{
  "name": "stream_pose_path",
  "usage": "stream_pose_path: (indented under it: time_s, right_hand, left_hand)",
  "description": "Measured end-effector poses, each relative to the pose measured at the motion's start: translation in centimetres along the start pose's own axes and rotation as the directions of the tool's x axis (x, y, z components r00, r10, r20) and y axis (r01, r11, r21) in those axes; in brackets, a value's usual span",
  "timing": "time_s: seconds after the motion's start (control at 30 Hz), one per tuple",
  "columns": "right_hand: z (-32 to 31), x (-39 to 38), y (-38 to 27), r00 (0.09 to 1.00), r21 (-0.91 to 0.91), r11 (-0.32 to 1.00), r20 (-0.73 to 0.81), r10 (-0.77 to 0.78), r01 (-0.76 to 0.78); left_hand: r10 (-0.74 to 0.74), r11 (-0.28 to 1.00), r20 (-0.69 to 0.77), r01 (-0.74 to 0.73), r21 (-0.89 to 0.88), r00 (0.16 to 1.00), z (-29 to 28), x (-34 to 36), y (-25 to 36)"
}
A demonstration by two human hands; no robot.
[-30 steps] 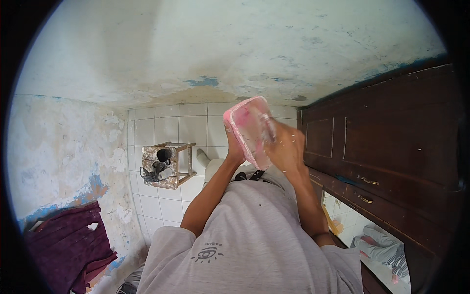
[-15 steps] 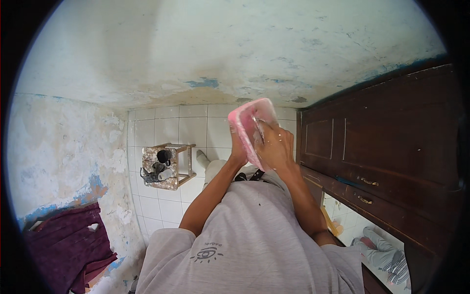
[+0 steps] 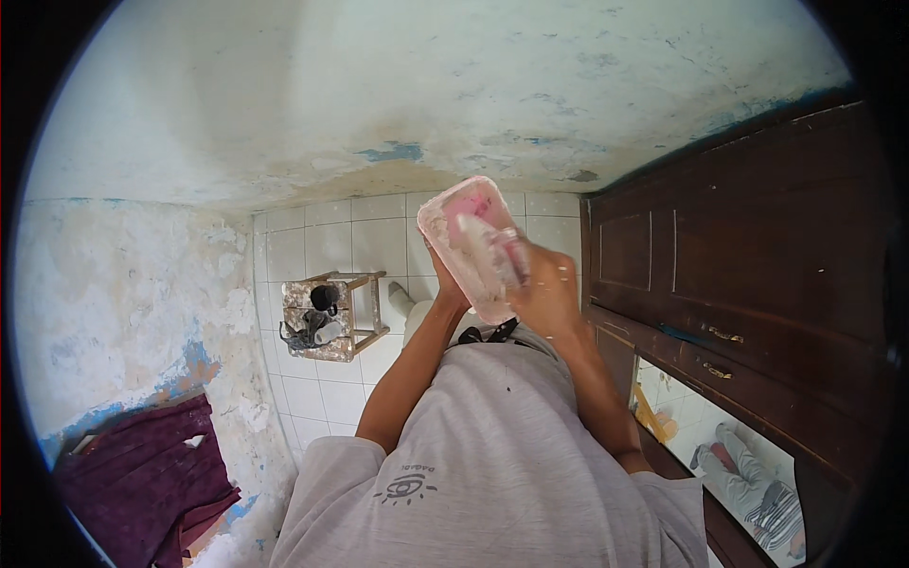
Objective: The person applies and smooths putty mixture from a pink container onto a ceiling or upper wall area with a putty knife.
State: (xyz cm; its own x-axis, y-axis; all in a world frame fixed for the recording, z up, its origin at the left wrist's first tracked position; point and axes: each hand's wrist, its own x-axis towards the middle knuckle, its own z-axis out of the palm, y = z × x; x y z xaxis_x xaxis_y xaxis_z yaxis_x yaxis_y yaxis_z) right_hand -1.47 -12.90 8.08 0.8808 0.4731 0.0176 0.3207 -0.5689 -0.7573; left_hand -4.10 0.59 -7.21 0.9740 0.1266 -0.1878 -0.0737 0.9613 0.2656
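My left hand grips a pink, rectangular plastic container from its left side, its interior smeared with pale material. My right hand is closed on a blurred tool, whitish and coated, which looks like a scraper; it is over the container's interior. The tool's exact shape is smeared by motion, and the fingers of my left hand are partly hidden behind the container.
A paint-spattered wooden stool holds a black cup and small items on the tiled floor. Peeling walls stand ahead and left, with purple cloth lower left. A dark wooden cabinet with a mirror runs along the right.
The container has tilted to show more of its inside and moved slightly left. My right hand has lifted the tool so its whitish end shows more. The view has shifted a little.
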Motion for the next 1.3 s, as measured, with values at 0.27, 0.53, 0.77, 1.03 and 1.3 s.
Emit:
stream_pose_path:
  time_s: [0.27, 0.53, 0.77, 1.03, 1.3]
  right_hand:
    - [0.6, -0.4, 1.2, 0.989, 0.075, 0.997, -0.151, -0.003, 0.015]
    - [-1.1, -0.3, 1.8, 1.000, 0.015, 1.000, -0.010, 0.007, -0.006]
    - [-0.2, -0.4, 2.3, 0.998, -0.033, 0.998, -0.001, 0.062, -0.062]
    - [2.2, -0.4, 3.4, 0.999, -0.035, 0.999, -0.034, 0.032, -0.033]
    - [1.1, 0.0, 6.7, 0.963, 0.184, 0.949, 0.128, 0.236, -0.257]
  left_hand:
    - [0.017, 0.964, -0.097, 0.010, 0.265, 0.995, 2.7, -0.5, 0.2]
    - [-0.071, 0.996, -0.005, 0.071, 0.050, 0.997, 1.7, -0.2, 0.2]
    - [-0.103, 0.994, 0.182, 0.109, -0.027, 0.978, 2.2, 0.0, 0.0]
    - [-0.055, 0.998, 0.122, 0.055, 0.000, 0.991, 1.3, 0.3, -0.4]
    - [-0.169, 0.880, -0.121, 0.205, 0.429, 0.978, 0.6, 0.7, -0.1]
